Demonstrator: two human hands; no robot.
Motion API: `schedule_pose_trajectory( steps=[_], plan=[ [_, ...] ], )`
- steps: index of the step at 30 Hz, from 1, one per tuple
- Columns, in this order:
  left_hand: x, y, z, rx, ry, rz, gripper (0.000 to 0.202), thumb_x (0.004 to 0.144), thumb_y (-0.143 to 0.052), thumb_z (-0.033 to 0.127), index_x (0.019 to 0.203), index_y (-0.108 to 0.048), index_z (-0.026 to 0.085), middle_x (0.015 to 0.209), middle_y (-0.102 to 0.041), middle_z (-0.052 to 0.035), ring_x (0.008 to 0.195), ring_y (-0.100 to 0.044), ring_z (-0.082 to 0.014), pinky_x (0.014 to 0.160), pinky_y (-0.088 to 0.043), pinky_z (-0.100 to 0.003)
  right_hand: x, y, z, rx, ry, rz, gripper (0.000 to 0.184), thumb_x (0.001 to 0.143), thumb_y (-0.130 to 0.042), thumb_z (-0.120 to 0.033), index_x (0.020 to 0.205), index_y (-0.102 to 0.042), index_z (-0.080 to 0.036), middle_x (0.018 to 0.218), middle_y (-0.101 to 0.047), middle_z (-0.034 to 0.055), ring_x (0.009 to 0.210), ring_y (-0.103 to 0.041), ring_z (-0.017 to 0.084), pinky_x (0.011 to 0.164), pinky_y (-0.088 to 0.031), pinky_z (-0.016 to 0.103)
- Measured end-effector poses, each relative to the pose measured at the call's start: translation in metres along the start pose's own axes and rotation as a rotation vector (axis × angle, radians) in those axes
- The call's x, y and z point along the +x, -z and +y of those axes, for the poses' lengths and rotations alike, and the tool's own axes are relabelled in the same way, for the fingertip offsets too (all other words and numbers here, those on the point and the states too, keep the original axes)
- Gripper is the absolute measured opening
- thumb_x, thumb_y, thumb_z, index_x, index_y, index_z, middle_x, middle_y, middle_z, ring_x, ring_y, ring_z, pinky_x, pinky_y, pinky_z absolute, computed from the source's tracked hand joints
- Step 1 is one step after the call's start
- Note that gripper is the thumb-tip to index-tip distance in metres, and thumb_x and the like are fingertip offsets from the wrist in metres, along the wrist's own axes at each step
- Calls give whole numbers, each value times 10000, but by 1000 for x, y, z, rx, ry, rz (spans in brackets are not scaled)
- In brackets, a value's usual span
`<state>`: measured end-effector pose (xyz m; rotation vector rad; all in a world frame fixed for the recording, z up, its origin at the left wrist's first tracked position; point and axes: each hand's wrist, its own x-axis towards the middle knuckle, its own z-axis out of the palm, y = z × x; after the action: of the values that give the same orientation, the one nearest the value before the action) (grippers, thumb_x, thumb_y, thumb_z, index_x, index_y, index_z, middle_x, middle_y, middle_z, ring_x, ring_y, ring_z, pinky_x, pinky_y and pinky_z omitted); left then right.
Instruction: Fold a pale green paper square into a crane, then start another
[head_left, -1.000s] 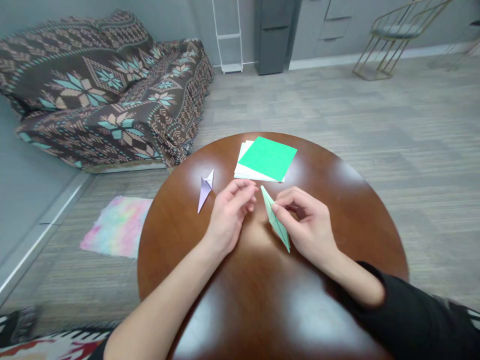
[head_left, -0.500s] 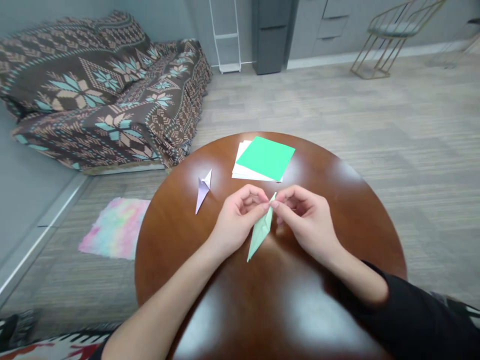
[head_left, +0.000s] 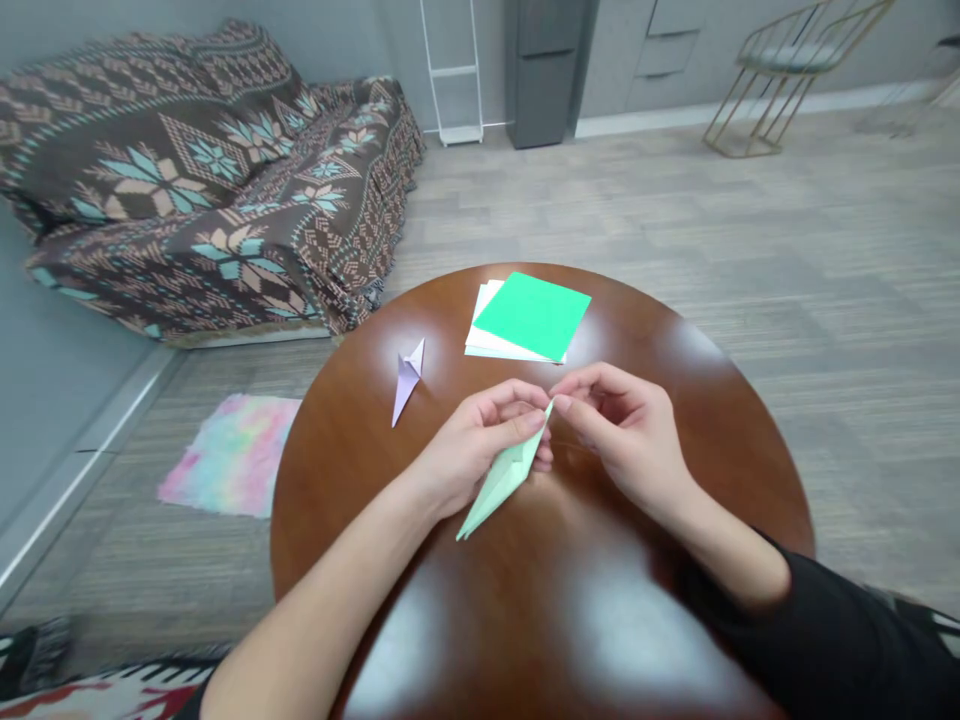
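A pale green folded origami paper (head_left: pixel 504 482), long and narrow with a split lower point, is held over the table. My left hand (head_left: pixel 480 440) is closed around its upper half, thumb on the near face and fingers behind. At its upper tip, my right hand (head_left: pixel 626 420) pinches with thumb and index finger. Part of the paper's upper half is hidden by my left thumb. To the left lies a purple folded origami piece (head_left: pixel 407 382) with a white inner side showing, apart from both hands.
Beyond my hands, a bright green paper sheet (head_left: pixel 534 315) lies on white sheets (head_left: pixel 480 344). All rest on a round, glossy brown table (head_left: pixel 720 450). A covered sofa (head_left: pixel 225 190) and a pastel rug (head_left: pixel 232 455) are at left; a wire-frame chair (head_left: pixel 787 65) stands far right.
The green folded paper has tilted, its lower point swinging down and left. My left hand now grips more of its body, and my right hand has shifted slightly right to the tip.
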<state>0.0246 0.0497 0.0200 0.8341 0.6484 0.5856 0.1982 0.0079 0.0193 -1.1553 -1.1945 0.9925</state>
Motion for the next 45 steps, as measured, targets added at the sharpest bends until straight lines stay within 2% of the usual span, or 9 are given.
schedule_pose_trajectory(
  steps=[3,6,15,23,27,30,34,38,45],
  plan=[
    [-1,0,2,-69,73,-47,232,821,-819,334,958,-692,196,827,-656,-9,679,-677,-118,673,-564,-249,0,2,1,33,-11,-34,81,862,-740,-259,815,-707,-202,636,-664,-17,549,-580,117,519,-440,243],
    [-1,0,3,-78,96,-45,205,832,-812,320,930,-701,178,859,-660,-20,675,-677,-102,634,-546,-207,0,1,0,94,-37,-74,96,854,-756,-269,814,-704,-199,633,-686,-16,542,-619,123,518,-465,240],
    [-1,1,3,-112,114,-35,187,805,-830,252,853,-676,159,816,-649,-5,639,-651,-84,606,-554,-191,0,1,0,123,-46,-120,92,840,-750,-254,797,-695,-194,672,-719,6,589,-662,142,562,-516,255],
    [-1,1,4,-53,101,-51,192,815,-820,256,848,-664,149,781,-659,3,630,-653,-87,599,-555,-192,0,0,-1,74,10,-122,64,814,-706,-149,769,-677,-183,648,-712,-9,552,-647,117,518,-483,217],
    [0,-1,0,38,1,-3,198,831,-806,280,843,-654,153,698,-663,9,599,-647,-88,599,-536,-185,1,0,-1,69,-4,-106,96,805,-691,-110,751,-662,-184,609,-686,-30,520,-628,102,490,-452,198],
    [2,-3,-2,126,-171,81,204,812,-820,277,870,-672,149,761,-695,-3,652,-683,-104,652,-552,-199,1,-1,-1,87,-6,-86,76,835,-709,-148,778,-674,-186,595,-679,-36,525,-638,102,504,-467,198],
    [3,-6,-2,213,-359,178,271,743,-869,255,887,-665,151,814,-690,7,711,-692,-109,719,-579,-217,2,-1,1,115,-19,-95,64,843,-761,-223,840,-709,-186,690,-737,-1,633,-701,136,597,-533,230],
    [3,-8,-1,271,-420,226,313,732,-879,251,862,-606,167,758,-646,38,696,-674,-91,701,-569,-190,2,-1,3,83,-13,-78,76,840,-779,-234,820,-724,-186,711,-750,9,627,-697,131,599,-533,228],
    [1,-9,-2,370,-487,227,302,768,-855,264,807,-573,163,745,-644,27,712,-652,-85,709,-556,-181,1,-1,3,75,10,-56,65,848,-772,-214,807,-727,-190,695,-753,-2,616,-701,123,579,-532,212]
  ],
)
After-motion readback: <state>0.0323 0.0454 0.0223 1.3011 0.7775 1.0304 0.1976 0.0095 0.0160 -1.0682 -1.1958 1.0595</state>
